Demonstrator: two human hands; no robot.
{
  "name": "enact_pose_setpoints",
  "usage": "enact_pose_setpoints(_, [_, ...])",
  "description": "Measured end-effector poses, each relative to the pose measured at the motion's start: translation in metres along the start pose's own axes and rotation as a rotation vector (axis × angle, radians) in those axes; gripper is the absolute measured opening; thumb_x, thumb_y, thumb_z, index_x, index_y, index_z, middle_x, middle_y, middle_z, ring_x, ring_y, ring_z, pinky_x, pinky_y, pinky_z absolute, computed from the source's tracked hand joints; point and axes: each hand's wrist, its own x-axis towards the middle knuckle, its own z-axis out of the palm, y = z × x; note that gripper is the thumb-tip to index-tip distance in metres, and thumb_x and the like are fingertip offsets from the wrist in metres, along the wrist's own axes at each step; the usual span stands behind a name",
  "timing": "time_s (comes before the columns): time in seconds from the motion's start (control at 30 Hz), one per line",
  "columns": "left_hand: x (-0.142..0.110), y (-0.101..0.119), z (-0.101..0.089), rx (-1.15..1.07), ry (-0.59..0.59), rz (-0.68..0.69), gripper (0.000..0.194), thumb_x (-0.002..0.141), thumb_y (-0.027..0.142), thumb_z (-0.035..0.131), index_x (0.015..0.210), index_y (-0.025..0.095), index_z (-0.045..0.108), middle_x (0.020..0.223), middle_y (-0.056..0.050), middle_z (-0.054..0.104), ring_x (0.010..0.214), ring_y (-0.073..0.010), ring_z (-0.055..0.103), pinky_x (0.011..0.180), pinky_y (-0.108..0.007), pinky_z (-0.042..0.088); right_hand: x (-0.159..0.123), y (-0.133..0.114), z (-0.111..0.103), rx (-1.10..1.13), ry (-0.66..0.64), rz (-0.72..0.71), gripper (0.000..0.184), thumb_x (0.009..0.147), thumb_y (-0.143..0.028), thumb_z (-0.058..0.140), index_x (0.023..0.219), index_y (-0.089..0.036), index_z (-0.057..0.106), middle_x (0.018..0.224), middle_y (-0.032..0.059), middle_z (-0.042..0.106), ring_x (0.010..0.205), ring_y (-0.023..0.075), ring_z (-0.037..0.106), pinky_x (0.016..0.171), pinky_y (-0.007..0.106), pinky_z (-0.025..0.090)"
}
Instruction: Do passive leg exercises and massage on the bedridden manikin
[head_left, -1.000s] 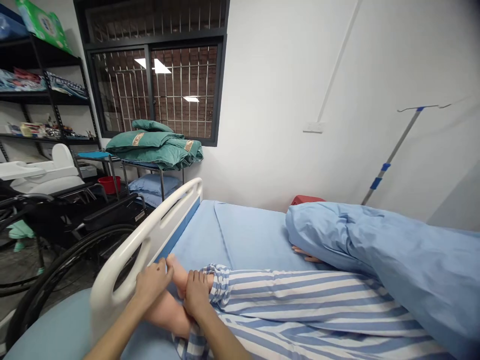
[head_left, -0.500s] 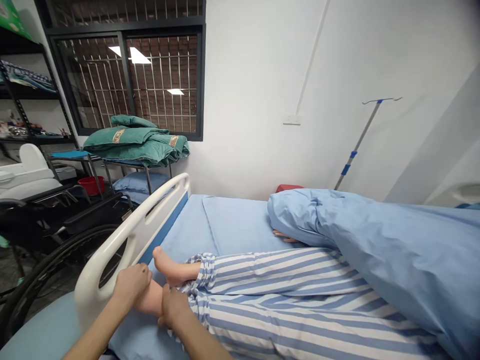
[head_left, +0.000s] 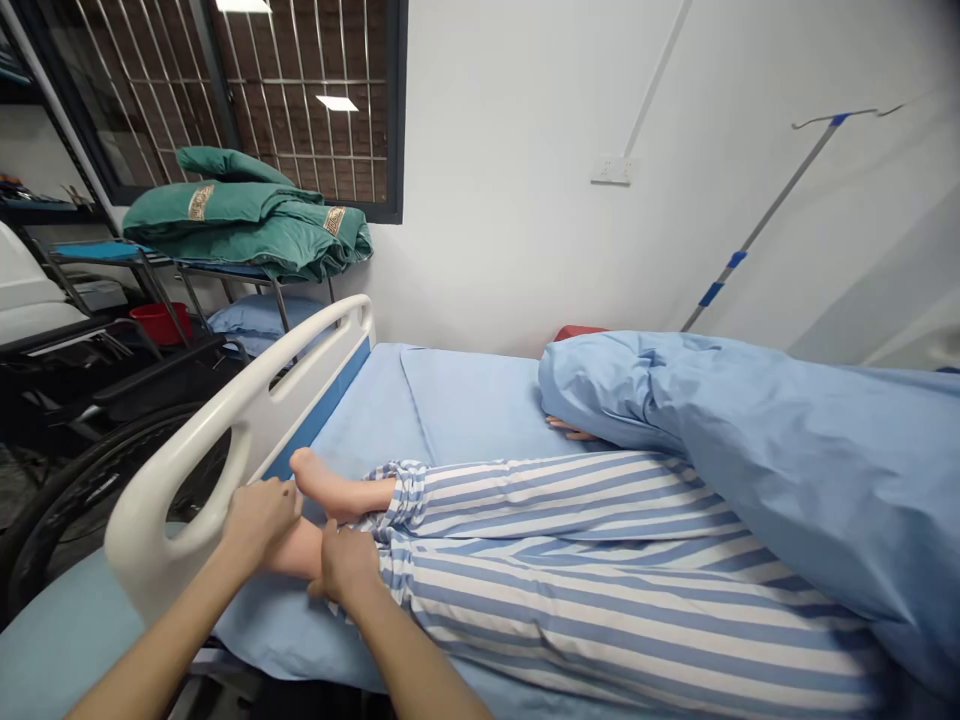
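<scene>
A figure in blue-and-white striped trousers [head_left: 600,580] lies on a bed with a light blue sheet [head_left: 465,400]. Two bare feet stick out near the white footboard [head_left: 217,420]. My left hand [head_left: 259,515] is closed round the nearer foot [head_left: 296,550] at its toe end. My right hand [head_left: 346,562] grips the same leg at the ankle, on the trouser cuff. The farther foot [head_left: 330,487] rests free just behind my hands. A light blue quilt [head_left: 750,450] covers the upper body.
A black wheelchair [head_left: 82,440] stands left of the footboard. Behind it, green folded bedding [head_left: 247,215] lies on a metal rack, with a red basin [head_left: 157,322] below. A drip pole [head_left: 757,235] leans at the wall on the right.
My hands slid from both feet onto the nearer foot and ankle, drawing it slightly toward me. The view shifted left and down; the feet now lie apart.
</scene>
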Motion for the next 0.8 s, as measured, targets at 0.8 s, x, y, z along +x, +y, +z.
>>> enact_pose_setpoints(0.8, [-0.012,-0.008,-0.008,-0.124,0.068,-0.024,0.036,0.078,0.026,0.036,0.076,0.01,0.068,0.081,-0.02,0.066,0.084,-0.0308,0.062,0.071,-0.04,0.041,-0.008,-0.001,-0.007,-0.007,0.016,-0.001,0.075,0.051,-0.041,0.074,0.114,-0.01,0.046,0.097,0.0189,0.065,0.087,0.031,0.063,0.07,0.041,0.052])
